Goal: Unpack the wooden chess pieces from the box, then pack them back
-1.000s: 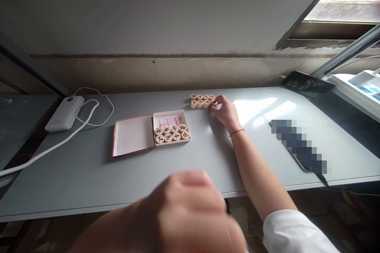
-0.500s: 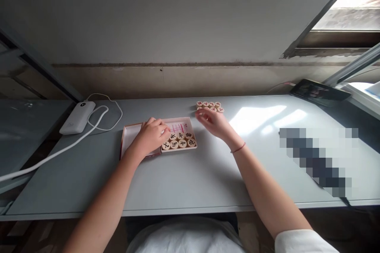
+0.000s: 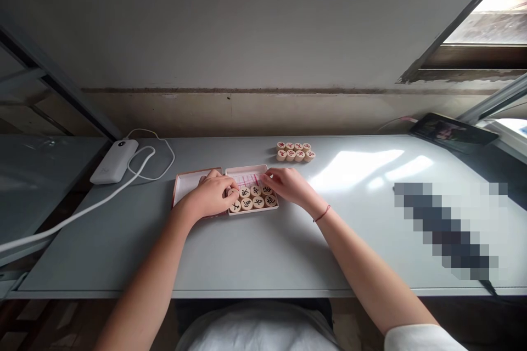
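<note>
The grey desk [image 3: 247,263] gives you a flat, firm base, probably rather slick, so light things may slide if you nudge them.

On it, near your middle, lies the box [image 3: 253,212], open like a book, with its cover half [image 3: 190,180] to the left. It looks like thin card: light, stiffish, easily dented or creased at the fold. Take it by the outer walls, pressing softly, and spare the fold.

Your left hand [image 3: 209,196] lies over the cover half and fold, fingers curled, tips at the leftmost pieces and partly hiding one; you cannot tell from here whether they grip anything. Your right hand [image 3: 289,184] is at the box's far right corner, thumb and fingertips drawn close together; whether something is pinched between them cannot be told.

Inside the box, the black-marked pieces [image 3: 258,201] fill the near part in two rows of four, faces up. Behind the box and to its right, the red-marked pieces [image 3: 300,154] stand close together on the desk, also two rows of four.

The pink-lined sheet [image 3: 247,180] in the box's far part looks thin and limp; lift it by an edge.

Any single piece seems hard, smooth and light; pinch it by its round side, not its face.
</note>
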The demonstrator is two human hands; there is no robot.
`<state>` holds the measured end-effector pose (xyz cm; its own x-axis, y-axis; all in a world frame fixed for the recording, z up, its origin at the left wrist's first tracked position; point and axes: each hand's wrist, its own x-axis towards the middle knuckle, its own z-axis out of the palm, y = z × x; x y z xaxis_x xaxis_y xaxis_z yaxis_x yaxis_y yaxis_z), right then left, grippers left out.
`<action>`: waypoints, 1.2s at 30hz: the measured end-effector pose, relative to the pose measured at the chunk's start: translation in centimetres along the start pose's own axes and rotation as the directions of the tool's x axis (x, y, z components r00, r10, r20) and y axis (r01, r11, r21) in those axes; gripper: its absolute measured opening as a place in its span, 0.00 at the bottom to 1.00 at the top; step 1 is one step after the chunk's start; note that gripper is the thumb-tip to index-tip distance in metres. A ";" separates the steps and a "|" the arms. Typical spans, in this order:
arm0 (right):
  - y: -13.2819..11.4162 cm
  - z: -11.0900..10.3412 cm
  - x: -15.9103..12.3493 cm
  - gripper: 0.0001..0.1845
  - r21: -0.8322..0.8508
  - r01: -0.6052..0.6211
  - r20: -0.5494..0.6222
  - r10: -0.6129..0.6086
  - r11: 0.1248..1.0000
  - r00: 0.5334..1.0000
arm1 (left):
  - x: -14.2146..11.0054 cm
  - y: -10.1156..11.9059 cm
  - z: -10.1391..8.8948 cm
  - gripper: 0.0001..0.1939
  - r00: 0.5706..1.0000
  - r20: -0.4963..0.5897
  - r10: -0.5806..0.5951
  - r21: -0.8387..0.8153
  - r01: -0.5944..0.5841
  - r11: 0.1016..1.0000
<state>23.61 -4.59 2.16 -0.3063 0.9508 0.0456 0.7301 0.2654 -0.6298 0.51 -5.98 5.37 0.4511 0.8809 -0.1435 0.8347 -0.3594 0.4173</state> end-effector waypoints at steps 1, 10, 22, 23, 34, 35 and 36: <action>0.0 -0.1 0.0 0.21 0.013 0.001 0.004 -0.001 1.000 1.000 | 0.0 0.0 -0.2 0.10 1.000 0.022 -0.016 -0.017 0.016 1.000; -2.1 -1.1 -0.8 0.20 0.316 0.117 -0.012 -0.120 0.942 0.993 | 0.6 1.0 0.2 0.18 0.978 -0.188 -0.091 -0.571 -0.034 0.820; 2.1 -3.2 0.1 0.17 0.188 -0.139 -0.105 0.161 0.972 0.981 | 1.8 1.8 2.5 0.19 0.922 -0.240 -0.304 -0.880 -0.074 0.470; 2.9 -3.3 0.2 0.16 0.156 -0.160 -0.087 0.175 0.975 0.981 | 1.8 1.8 2.5 0.18 0.923 -0.239 -0.300 -0.877 -0.072 0.474; -0.3 -2.7 -0.9 0.16 0.184 -0.051 -0.103 0.071 0.982 0.992 | 1.4 2.4 3.7 0.13 0.861 -0.507 -0.023 -0.428 -0.228 0.875; -1.5 -2.2 -1.3 0.16 0.251 0.016 -0.105 0.011 0.968 0.994 | 1.4 2.5 4.0 0.12 0.838 -0.544 0.044 -0.349 -0.274 0.896; -2.5 -1.7 -1.6 0.16 0.275 0.059 -0.103 -0.032 0.960 0.994 | 1.4 2.5 4.2 0.12 0.814 -0.572 0.102 -0.287 -0.315 0.905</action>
<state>23.32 -6.50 5.02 -0.2648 0.9534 0.1449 0.5148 0.2668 -0.8147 4.58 -6.97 2.48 0.2718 0.8567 0.4385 0.5223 -0.5140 0.6805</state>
